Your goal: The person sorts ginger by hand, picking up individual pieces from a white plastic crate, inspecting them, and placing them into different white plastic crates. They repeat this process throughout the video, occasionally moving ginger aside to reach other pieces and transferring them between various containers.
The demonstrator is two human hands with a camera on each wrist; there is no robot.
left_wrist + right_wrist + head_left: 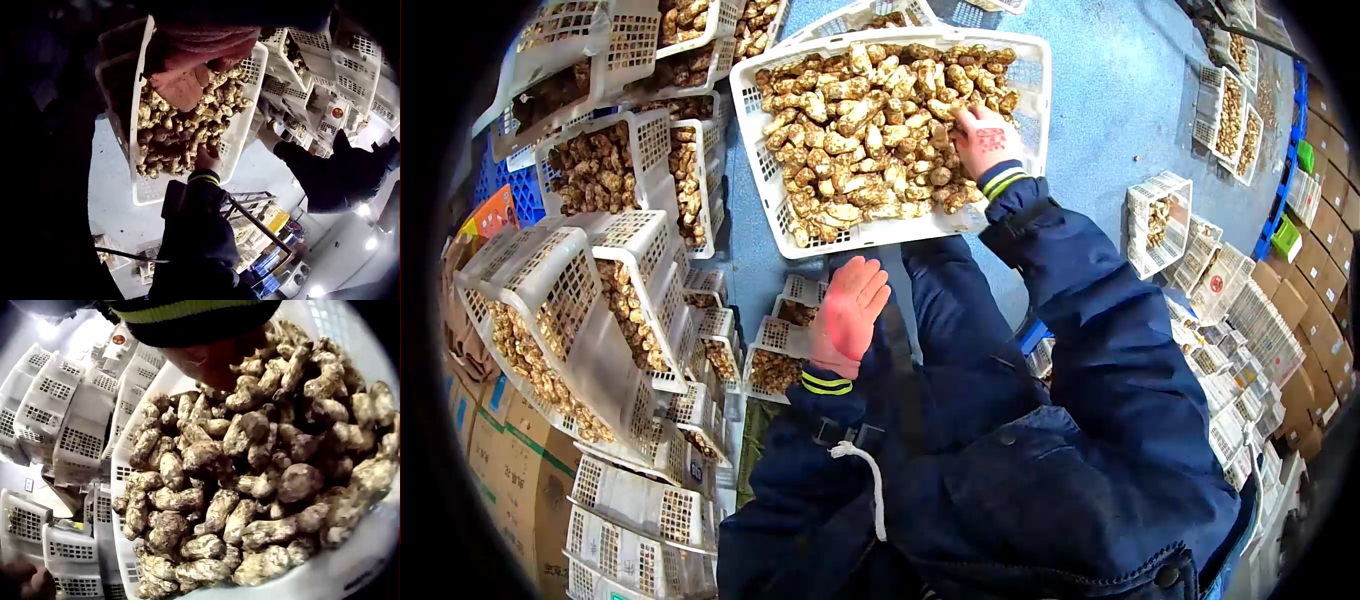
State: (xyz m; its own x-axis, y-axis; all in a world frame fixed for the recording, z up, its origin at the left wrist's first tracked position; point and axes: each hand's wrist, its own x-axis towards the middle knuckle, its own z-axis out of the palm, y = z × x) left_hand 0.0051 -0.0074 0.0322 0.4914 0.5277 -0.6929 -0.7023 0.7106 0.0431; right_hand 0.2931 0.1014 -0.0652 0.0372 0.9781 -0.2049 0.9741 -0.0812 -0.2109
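A white plastic basket (760, 190) full of knobbly brown-and-cream mushrooms (870, 130) stands in front of me. My right hand (990, 145) reaches over its right side, fingertips down among the mushrooms. In the right wrist view the mushrooms (219, 487) fill the basket, while the cuff and shadow hide most of that hand. I cannot tell whether its fingers grip one. My left hand (847, 315) is raised near the basket's front edge, fingers extended and nothing held. It looms large and reddish above the mushrooms in the left wrist view.
Stacked white crates (560, 310) of mushrooms crowd the left side, above cardboard boxes (525, 480). More crates (1160, 225) stand on the blue floor (1100, 100) to the right. Another dark sleeve (337, 169) shows beside crates in the left wrist view.
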